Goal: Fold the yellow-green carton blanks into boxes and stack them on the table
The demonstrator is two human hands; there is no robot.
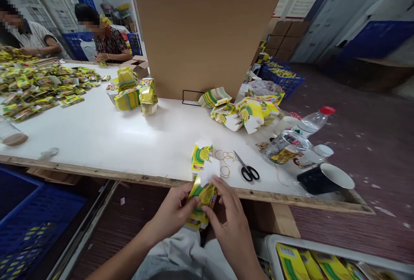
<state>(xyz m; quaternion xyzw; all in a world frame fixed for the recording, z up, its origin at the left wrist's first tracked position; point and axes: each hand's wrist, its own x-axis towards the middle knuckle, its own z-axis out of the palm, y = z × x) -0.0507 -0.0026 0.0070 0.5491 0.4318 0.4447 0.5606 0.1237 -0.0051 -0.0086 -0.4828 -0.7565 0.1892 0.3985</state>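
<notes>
Between my two hands, just in front of the table's near edge, is a yellow and green printed carton (203,196) with a white flap standing up at its far end. My left hand (176,209) pinches its left side with thumb and fingers. On the right side, my right hand (228,211) grips the carton, thumb on the near face and fingers along the edge. Another yellow carton (201,156) lies flat on the table right behind it. Several rubber bands (225,163) and black-handled scissors (249,172) lie to the right.
Bundles of flat cartons (255,110) lie before a tall cardboard sheet (207,34). A dark mug (323,178), a jar (286,146) and a bottle (313,122) crowd the right corner. Packets (42,84) heap at left near two people. A white bin (349,250) holds cartons.
</notes>
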